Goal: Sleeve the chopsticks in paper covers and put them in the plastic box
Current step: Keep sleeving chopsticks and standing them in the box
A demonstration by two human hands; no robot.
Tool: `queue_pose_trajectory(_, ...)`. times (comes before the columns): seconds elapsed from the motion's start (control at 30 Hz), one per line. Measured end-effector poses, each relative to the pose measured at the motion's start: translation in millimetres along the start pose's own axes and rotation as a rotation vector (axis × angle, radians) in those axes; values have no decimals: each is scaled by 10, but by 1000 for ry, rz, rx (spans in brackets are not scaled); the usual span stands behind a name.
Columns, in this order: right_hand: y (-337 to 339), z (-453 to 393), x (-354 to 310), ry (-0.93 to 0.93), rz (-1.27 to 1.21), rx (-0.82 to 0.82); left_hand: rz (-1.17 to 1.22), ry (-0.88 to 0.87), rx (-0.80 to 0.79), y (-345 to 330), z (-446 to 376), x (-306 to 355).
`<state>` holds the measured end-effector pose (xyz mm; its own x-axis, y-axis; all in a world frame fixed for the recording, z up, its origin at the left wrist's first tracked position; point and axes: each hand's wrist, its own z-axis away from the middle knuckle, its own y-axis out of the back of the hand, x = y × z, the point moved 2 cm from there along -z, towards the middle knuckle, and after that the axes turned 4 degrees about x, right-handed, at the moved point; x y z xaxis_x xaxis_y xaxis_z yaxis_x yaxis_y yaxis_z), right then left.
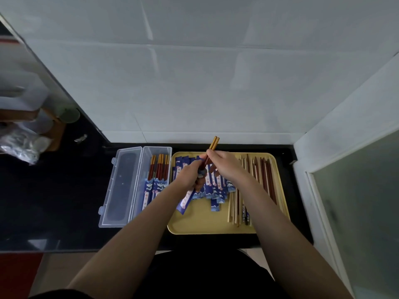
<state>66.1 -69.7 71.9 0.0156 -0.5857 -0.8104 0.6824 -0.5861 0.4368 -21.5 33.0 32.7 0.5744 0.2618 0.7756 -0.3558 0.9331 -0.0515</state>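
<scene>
Both hands meet over the yellow tray (194,223): left hand (187,174) grips a blue paper cover (186,200), right hand (220,164) pinches a reddish-brown, gold-topped chopstick pair (212,146) poking up past the fingers. Left of the hands, the clear plastic box (149,154) holds sleeved pairs.

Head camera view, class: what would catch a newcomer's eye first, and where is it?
First, the two hands, left hand and right hand, meeting over the yellow tray, holding a pair of chopsticks. Then the blue paper covers heaped on the tray, and the open plastic box to its left.
</scene>
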Motion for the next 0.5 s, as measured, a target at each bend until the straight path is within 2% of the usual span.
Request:
queue_pose_trajectory(0.17,-137,-81,73,-42,3,40,-106,-91,-21,117,37,26)
queue_pose_trajectory(0.23,-229,-113,108,-64,-53,72,-145,-133,93,247,45,24)
queue_pose_trajectory(0.3,-327,-151,199,-97,-47,117,-213,-176,290,465,72,8)
queue_pose_trajectory(0.37,-404,-182,345,-107,113,167,-329,-220,481,714,103,-8)
queue_pose_trajectory(0.43,-492,-223,546,-158,328,187,-420,-219,562,923,123,-46)
queue_pose_trajectory(0.5,-569,-198,660,-225,430,182,-503,-173,576,1071,144,-99)
